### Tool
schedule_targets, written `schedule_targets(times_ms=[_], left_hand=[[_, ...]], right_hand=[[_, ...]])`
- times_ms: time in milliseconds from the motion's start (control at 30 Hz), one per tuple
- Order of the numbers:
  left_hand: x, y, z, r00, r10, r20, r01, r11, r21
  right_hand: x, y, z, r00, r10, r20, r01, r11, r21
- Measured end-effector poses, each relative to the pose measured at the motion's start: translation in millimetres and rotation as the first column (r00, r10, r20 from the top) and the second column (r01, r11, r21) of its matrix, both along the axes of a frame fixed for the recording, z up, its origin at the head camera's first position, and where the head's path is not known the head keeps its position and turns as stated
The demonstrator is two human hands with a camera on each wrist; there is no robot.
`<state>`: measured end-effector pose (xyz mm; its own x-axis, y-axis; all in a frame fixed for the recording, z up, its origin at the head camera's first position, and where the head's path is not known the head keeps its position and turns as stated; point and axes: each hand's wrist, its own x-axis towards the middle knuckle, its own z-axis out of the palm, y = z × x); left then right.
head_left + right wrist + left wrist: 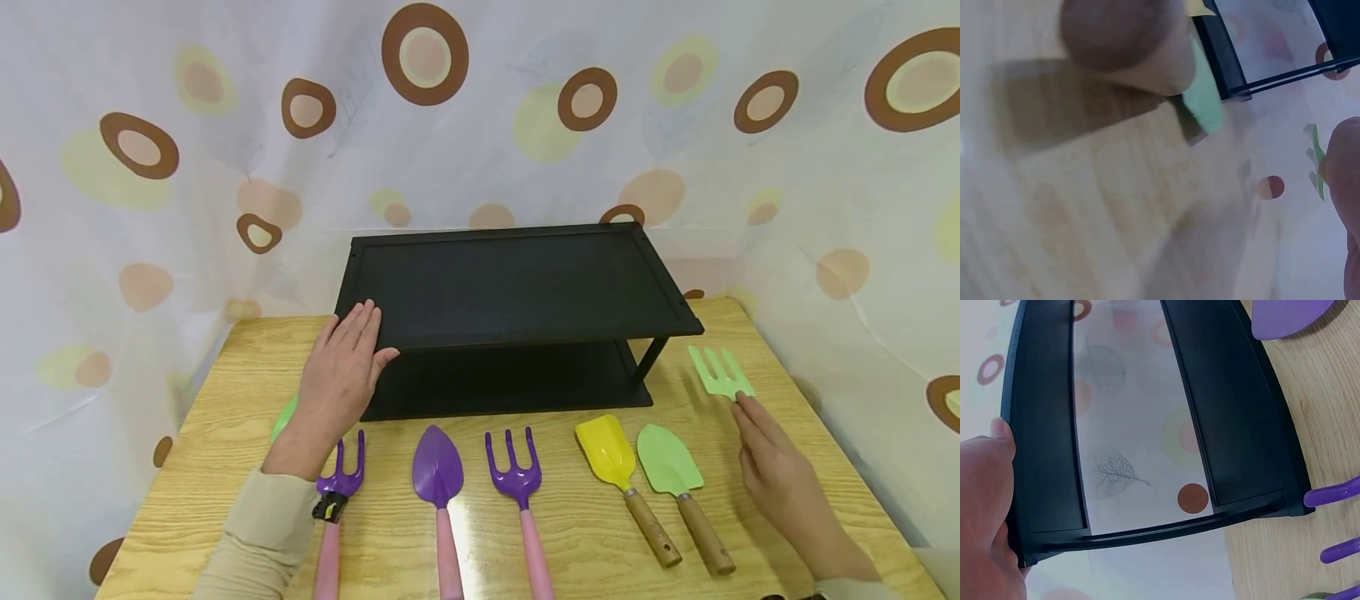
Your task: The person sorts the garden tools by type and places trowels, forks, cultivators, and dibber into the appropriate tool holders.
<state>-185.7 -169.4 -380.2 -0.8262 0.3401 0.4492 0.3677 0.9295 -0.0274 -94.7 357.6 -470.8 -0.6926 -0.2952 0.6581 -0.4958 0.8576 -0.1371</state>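
My left hand [341, 367] rests on the front left corner of a black two-tier shelf [502, 287], fingers straight along its top and thumb spread at the front edge. In the left wrist view, that hand [985, 506] lies against the top board's edge. At the right, my right hand [780, 475] grips a light green garden fork [722, 373], its tines pointing away from me, over the table. The fork's handle is hidden inside the hand. In the right wrist view, only part of the hand [1344, 175] and the green tines [1318, 162] show.
Before the shelf lie a purple trowel [438, 467], two purple forks with pink handles [516, 479] [341, 479], a yellow shovel [607, 450] and a light green trowel [670, 458]. A green piece [283, 417] is mostly hidden behind my left wrist. A patterned curtain [480, 167] surrounds the wooden table [225, 467].
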Motion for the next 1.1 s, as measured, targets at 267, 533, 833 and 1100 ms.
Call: schedule_targets(times_ms=[267,533,833,1100], left_hand=[[0.0,0.6,0.1,1.0,0.014,0.018,-0.014,1.0,-0.001],[0.4,0.7,0.1,1.0,0.019,0.023,-0.019,1.0,-0.002],[0.3,-0.1,0.1,0.999,0.023,0.033,-0.023,1.0,-0.002],[0.6,0.8,1.1,0.999,0.028,0.04,-0.028,1.0,-0.008]], right_hand=[[-14.6,0.4,20.7,0.999,0.02,-0.025,-0.02,1.0,0.024],[-26.2,-0.2,38.9,0.995,0.05,-0.09,-0.049,0.999,0.013],[-40.4,-1.9,62.4,0.986,0.069,-0.152,-0.071,0.998,-0.004],[-48.2,-5.9,82.2,0.989,0.048,-0.138,-0.048,0.999,0.005]])
